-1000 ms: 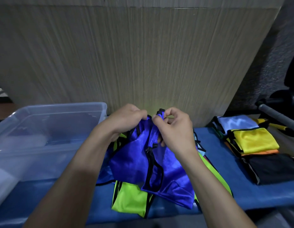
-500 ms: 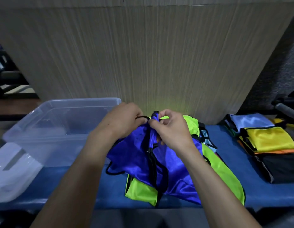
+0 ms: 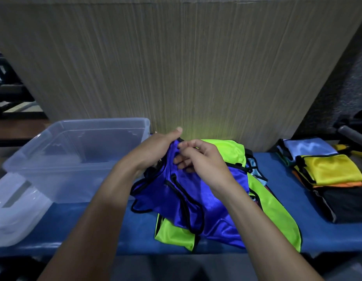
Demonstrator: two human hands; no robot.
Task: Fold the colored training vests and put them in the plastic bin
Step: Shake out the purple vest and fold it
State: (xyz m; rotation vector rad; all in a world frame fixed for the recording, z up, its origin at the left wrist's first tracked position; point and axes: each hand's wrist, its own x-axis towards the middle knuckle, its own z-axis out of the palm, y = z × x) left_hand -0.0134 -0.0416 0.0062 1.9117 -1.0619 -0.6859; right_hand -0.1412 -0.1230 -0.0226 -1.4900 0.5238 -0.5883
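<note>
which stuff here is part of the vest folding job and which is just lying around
Part of the job:
- blue vest, gripped by left hand and right hand
- neon green vest under it
- clear plastic bin
- folded vests stacked on the right

Lying about:
- bin lid, off beside the bin
- grey bar at far right

blue vest: black-trimmed, crumpled, top edge is held up over the pile | neon green vest: spread flat under it on the blue surface | plastic bin: clear, open, placed at left
</note>
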